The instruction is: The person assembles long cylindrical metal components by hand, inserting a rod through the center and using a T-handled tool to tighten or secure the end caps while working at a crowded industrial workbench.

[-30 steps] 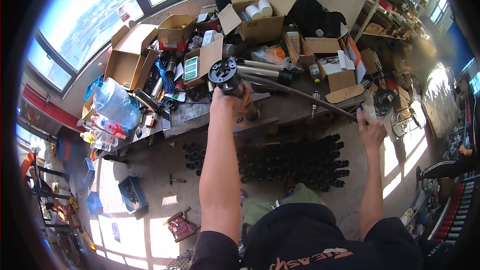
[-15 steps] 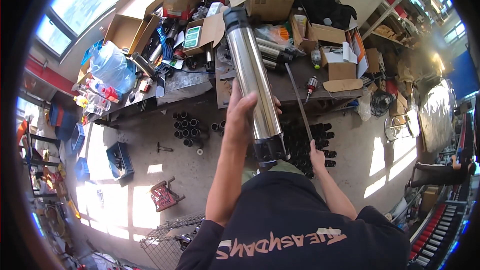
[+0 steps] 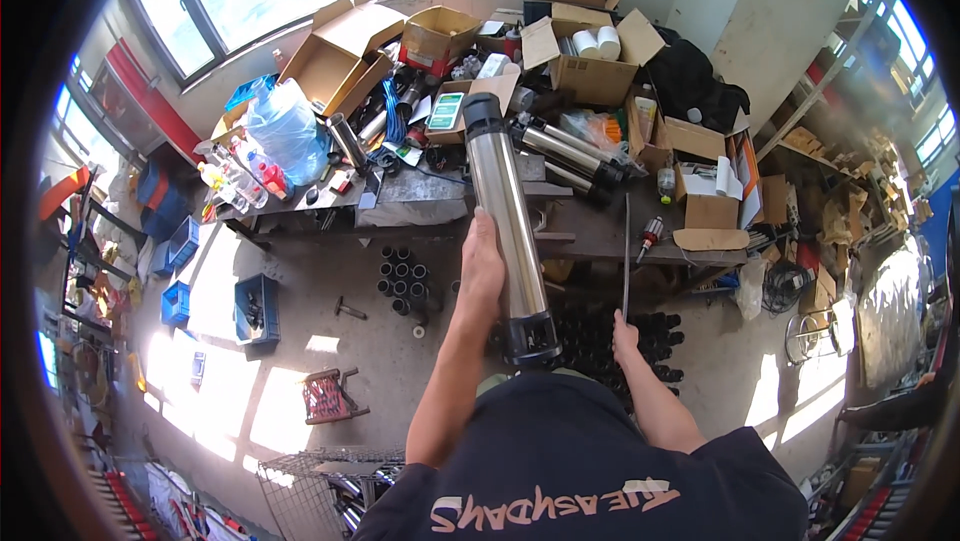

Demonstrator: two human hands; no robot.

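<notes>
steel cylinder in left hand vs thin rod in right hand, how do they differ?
The shiny steel cylinder with black end caps is thick; the thin dark metal rod is very slender. The cylinder is mirror-bright and two-toned, while the rod is plain and dull. The left hand wraps the cylinder near its middle; the right hand grips the rod at its lower end. Both are long and held roughly upright over the cluttered workbench.

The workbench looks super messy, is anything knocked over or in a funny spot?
Yes. Brown cardboard boxes lie tipped with flaps open on the cluttered workbench, and black tubes sit on the floor below. The left hand holds a shiny steel cylinder upright; the right hand grips a thin metal rod.
</notes>
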